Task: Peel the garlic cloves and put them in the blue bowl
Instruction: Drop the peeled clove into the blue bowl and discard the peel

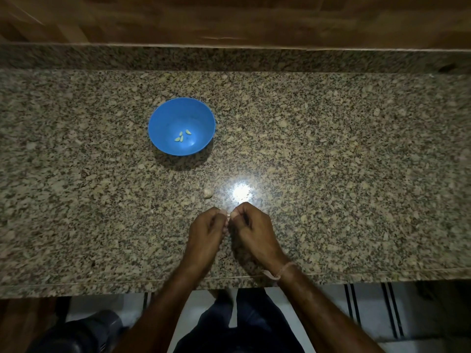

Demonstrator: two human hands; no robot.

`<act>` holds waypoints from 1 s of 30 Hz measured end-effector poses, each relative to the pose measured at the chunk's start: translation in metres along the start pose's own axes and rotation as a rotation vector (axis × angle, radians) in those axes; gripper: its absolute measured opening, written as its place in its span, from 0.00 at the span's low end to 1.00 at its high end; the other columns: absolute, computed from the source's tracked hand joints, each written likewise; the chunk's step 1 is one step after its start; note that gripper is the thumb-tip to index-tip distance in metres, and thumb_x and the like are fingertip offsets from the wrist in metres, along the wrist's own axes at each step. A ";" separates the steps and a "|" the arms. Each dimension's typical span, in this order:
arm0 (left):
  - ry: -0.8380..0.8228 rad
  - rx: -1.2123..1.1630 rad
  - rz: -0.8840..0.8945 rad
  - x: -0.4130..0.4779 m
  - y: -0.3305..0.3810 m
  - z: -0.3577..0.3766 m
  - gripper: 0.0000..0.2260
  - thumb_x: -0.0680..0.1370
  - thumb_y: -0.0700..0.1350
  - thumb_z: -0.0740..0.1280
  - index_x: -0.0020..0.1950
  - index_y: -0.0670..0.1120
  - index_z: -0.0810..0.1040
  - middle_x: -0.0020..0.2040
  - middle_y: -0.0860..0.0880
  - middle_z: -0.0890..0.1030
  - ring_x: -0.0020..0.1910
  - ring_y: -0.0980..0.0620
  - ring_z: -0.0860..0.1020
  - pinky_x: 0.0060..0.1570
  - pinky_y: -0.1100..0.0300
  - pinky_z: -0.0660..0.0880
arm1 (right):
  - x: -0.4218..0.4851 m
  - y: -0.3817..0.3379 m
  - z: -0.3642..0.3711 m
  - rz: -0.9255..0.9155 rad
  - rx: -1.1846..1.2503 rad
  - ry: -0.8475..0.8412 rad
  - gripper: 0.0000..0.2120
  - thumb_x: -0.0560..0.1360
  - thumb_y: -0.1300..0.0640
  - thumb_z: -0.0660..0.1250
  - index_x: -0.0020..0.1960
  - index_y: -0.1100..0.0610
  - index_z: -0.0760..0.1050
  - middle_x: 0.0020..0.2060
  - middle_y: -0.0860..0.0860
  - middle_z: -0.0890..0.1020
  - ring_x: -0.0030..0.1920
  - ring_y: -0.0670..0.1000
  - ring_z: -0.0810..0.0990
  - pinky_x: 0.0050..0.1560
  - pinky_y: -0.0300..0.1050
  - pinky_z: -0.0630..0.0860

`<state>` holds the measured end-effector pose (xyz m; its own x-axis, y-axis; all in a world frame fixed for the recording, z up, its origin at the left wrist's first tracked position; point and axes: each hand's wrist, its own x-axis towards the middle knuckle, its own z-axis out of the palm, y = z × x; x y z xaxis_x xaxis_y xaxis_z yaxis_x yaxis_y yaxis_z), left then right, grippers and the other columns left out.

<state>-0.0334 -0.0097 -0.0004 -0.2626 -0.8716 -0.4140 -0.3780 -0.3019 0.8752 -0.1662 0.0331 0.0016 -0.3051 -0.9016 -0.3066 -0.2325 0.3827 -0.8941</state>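
Left hand [207, 229] and right hand [251, 225] meet over the near part of the desk [331, 149], pinching a small pale bit [227, 214]
The fingers [221, 212] of both hands are curled tight on the pale bit, which they mostly hide; whether it is clove or loose skin cannot be told. A bright glare [240, 192] lies just beyond the hands, and one unpeeled garlic clove [207, 192] rests just left of it, apart from the hands. Farther back and left stands the blue bowl [163, 110], holding what look like four peeled cloves [181, 136], small and blurred. A thread band [283, 271] circles the right wrist; below the desk edge all is dim
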 end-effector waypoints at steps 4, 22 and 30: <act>-0.022 0.097 0.131 -0.003 0.003 -0.002 0.16 0.87 0.48 0.62 0.41 0.44 0.74 0.33 0.47 0.75 0.33 0.53 0.71 0.35 0.54 0.68 | 0.005 0.000 -0.003 0.167 0.087 -0.074 0.10 0.84 0.56 0.63 0.45 0.56 0.77 0.38 0.49 0.80 0.39 0.48 0.77 0.41 0.46 0.74; 0.033 -0.004 0.009 0.005 0.009 0.005 0.15 0.86 0.48 0.64 0.41 0.45 0.80 0.33 0.51 0.80 0.32 0.54 0.76 0.32 0.61 0.71 | 0.007 -0.001 0.003 0.121 0.310 -0.085 0.12 0.83 0.55 0.62 0.42 0.56 0.72 0.34 0.47 0.75 0.35 0.47 0.73 0.36 0.41 0.71; 0.134 0.052 0.125 0.002 0.016 0.005 0.08 0.84 0.43 0.67 0.46 0.48 0.81 0.39 0.52 0.84 0.39 0.57 0.82 0.38 0.65 0.76 | 0.012 -0.009 0.003 0.513 0.701 -0.138 0.20 0.84 0.63 0.57 0.34 0.56 0.74 0.30 0.53 0.73 0.31 0.50 0.67 0.34 0.44 0.65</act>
<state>-0.0444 -0.0138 0.0114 -0.1917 -0.9457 -0.2626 -0.3962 -0.1702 0.9022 -0.1652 0.0179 0.0050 -0.0919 -0.6862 -0.7216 0.5370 0.5761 -0.6162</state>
